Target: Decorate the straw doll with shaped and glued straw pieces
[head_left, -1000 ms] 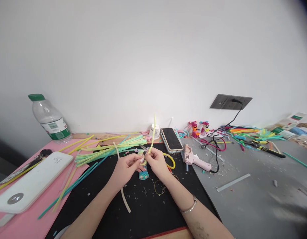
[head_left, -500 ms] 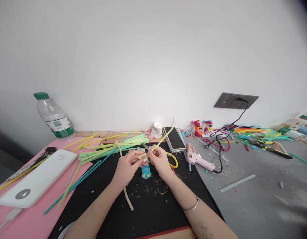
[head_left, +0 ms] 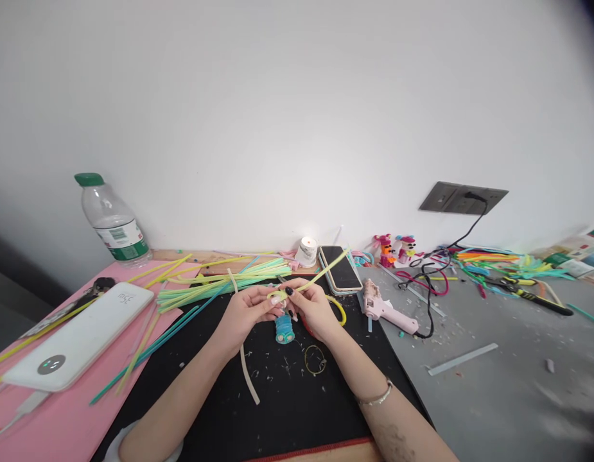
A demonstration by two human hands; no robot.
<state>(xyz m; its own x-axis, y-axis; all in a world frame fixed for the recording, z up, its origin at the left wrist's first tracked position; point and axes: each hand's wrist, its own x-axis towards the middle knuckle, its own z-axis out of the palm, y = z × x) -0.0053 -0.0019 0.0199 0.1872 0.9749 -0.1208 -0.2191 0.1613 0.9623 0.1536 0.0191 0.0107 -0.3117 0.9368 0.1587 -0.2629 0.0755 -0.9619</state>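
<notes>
My left hand [head_left: 246, 314] and my right hand [head_left: 312, 307] meet over the black mat [head_left: 277, 398], both pinching one yellow-green straw [head_left: 323, 273]. Its near end is curled into a small loop between my fingertips, and its free end slants up to the right over the phone [head_left: 341, 268]. Just below my fingers a small blue coiled figure [head_left: 284, 330] lies on the mat. A yellow ring [head_left: 339, 309] sits right of my right hand, and a thin wire ring [head_left: 314, 359] lies below it.
A bundle of green and yellow straws [head_left: 219, 282] lies left of the hands, with a cream strip [head_left: 246, 372] on the mat. A pink glue gun [head_left: 386, 308] and its cord, a white power bank [head_left: 79, 333], a water bottle [head_left: 114, 221], a candle [head_left: 307, 250] and small figures [head_left: 395, 249] ring the area.
The straw's free end has swung from pointing straight up to slanting low toward the right over the phone. Both hands stay pinched on it. The camera has shifted slightly left.
</notes>
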